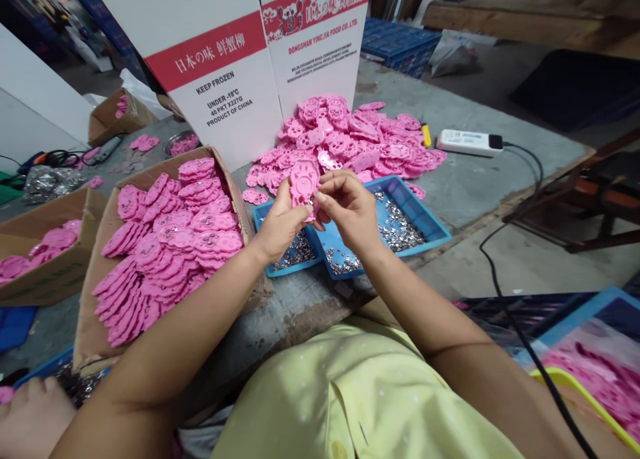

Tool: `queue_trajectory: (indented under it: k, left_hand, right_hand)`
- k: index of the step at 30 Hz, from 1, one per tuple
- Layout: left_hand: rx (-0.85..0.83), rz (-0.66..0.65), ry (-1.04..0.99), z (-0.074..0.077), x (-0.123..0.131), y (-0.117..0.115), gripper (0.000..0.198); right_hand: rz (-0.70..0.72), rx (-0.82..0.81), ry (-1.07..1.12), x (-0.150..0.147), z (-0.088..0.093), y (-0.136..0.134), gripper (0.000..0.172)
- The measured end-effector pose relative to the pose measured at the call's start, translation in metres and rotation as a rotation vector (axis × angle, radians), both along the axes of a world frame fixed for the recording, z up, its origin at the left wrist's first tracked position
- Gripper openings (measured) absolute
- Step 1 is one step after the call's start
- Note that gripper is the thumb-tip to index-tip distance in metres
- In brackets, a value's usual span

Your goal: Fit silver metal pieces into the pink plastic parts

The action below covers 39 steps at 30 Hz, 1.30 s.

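Held upright in front of me is a flat pink plastic piece (305, 178) with molded shapes on its face. My left hand (277, 229) grips its lower left side between thumb and fingers. My right hand (353, 209) is closed in a pinch at its lower right edge; anything small between those fingertips is hidden. Below my hands are a small blue tray (295, 270) and a larger blue tray (433, 244), both with small shiny metal parts (400, 227). Behind them lies a loose heap of similar pink pieces (395, 149).
Stacked pink pieces fill an open cardboard box (86, 332) at my left. White printed cartons (225, 106) stand behind the heap. A white device (467, 142) with a black cable (493, 266) lies right. Another person's hand (37, 416) shows at lower left.
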State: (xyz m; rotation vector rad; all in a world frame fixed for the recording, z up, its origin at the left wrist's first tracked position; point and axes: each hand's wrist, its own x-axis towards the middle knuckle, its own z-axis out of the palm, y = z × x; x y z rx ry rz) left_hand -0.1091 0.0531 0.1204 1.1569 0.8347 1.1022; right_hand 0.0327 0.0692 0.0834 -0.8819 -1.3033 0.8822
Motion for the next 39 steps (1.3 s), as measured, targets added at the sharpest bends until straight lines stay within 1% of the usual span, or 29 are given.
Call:
queue_trajectory:
  k: [5,9,11,13,15,17,18,20,21,23,24,26,28,32,35,39]
  left_hand:
    - [0.041,-0.008,0.045,-0.001,-0.003,0.001,0.068]
    - [0.071,-0.013,0.066,-0.001,-0.005,0.001,0.06]
    - [0.077,-0.013,0.07,-0.001,-0.005,0.001,0.059]
    - [0.081,-0.004,0.076,0.0,-0.004,0.001,0.057]
    - [0.088,0.003,0.079,0.002,-0.004,0.0,0.056]
    - [0.095,0.005,0.076,0.003,-0.004,0.0,0.056]
    - [0.097,0.004,0.073,0.004,-0.004,0.0,0.057]
    - [0.09,0.007,0.066,0.004,-0.005,0.0,0.059]
    - [0.083,0.009,0.063,0.004,-0.005,0.001,0.06]
    - [0.072,0.017,0.06,0.003,-0.006,0.001,0.062]
    - [0.067,0.027,0.06,0.002,-0.006,0.001,0.063]
    - [0.047,0.051,0.058,0.002,-0.007,0.002,0.062]
    - [0.008,0.069,0.047,0.003,-0.009,0.003,0.058]
    - [-0.064,0.069,0.001,0.003,-0.013,0.005,0.05]
    - [-0.07,0.073,-0.026,0.002,-0.015,0.007,0.047]
    - [-0.071,0.071,-0.025,-0.001,-0.016,0.008,0.045]
  right_hand:
    - [-0.031,0.024,0.074,0.012,-0.003,0.004,0.028]
    - [-0.149,0.047,0.052,0.035,-0.015,0.016,0.023]
    - [-0.216,0.017,0.001,0.052,-0.023,0.024,0.023]
    - [-0.291,-0.045,-0.086,0.072,-0.032,0.033,0.019]
    - [-0.357,-0.161,-0.263,0.092,-0.039,0.041,0.013]
    - [-0.383,-0.314,-0.559,0.109,-0.044,0.046,0.012]
    - [-0.362,-0.395,-0.743,0.115,-0.047,0.048,0.014]
    - [-0.259,-0.532,-1.098,0.122,-0.053,0.049,0.021]
    - [-0.196,-0.574,-1.237,0.123,-0.055,0.049,0.024]
    - [-0.082,-0.622,-1.397,0.122,-0.061,0.047,0.03]
    - [-0.051,-0.635,-1.426,0.121,-0.063,0.046,0.03]
    - [-0.038,-0.659,-1.432,0.119,-0.066,0.045,0.029]
    - [-0.066,-0.668,-1.411,0.119,-0.067,0.044,0.028]
    - [-0.146,-0.633,-1.34,0.124,-0.069,0.047,0.026]
    - [-0.188,-0.616,-1.268,0.127,-0.072,0.048,0.025]
    - [-0.219,-0.591,-1.189,0.129,-0.074,0.05,0.032]
